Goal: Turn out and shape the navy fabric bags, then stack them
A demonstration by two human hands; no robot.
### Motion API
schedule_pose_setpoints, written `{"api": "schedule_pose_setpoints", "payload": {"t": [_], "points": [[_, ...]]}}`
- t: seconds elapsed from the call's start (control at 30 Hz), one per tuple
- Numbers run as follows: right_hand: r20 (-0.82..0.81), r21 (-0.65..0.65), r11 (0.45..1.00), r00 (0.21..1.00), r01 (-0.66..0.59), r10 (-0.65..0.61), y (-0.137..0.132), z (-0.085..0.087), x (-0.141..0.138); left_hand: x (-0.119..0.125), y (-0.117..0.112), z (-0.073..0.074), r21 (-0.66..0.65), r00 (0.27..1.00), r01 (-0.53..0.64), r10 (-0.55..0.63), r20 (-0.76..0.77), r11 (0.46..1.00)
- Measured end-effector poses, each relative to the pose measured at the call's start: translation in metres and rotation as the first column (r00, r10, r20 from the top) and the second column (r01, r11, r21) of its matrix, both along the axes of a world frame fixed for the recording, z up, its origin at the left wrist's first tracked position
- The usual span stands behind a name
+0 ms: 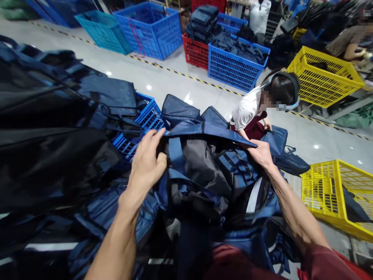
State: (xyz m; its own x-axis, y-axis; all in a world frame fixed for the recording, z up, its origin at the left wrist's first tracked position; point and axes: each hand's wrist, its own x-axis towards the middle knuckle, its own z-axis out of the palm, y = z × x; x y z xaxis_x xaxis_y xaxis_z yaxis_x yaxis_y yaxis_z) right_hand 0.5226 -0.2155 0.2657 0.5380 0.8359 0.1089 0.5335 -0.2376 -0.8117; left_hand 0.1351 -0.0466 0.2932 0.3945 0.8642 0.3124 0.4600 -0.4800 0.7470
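In front of me is a large navy-blue bag (204, 165), its mouth spread wide. Black lining, blue webbing straps and a pale strip (253, 195) show inside it. My right hand (260, 153) pinches the far rim of the bag near its right corner. At the rim's left end is my left hand (149, 157), its thumb apart from the fingers and the fingertips by the fabric edge. More navy and black bags (113, 202) lie heaped beneath and to the left.
A large pile of dark bags (43, 116) rises on the left beside a blue crate (150, 112). Beyond the bag, a person in a white top (247, 109) bends among blue bags (180, 109). Yellow crates (320, 194) stand at right; blue and red crates (196, 52) line the back.
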Motion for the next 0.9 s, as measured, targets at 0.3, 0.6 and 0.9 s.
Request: {"api": "schedule_pose_setpoints", "payload": {"t": [0.3,0.6,0.9], "points": [[0.331,0.013,0.926,0.875,-0.378,0.353,-0.039,0.098,-0.098,0.055,-0.168,0.036,0.174,0.982,-0.183,0.187,-0.003,0.968],[0.129,-0.161,0.888,0.883,-0.430,0.451,0.041,0.100,-0.079,0.065,-0.131,-0.127,0.443,0.984,-0.080,0.140,-0.106,0.893],[0.076,-0.572,0.802,0.963,-0.170,0.259,0.100,-0.135,0.011,0.058,-0.133,-0.196,0.358,0.979,0.097,-0.154,0.134,0.929]]}}
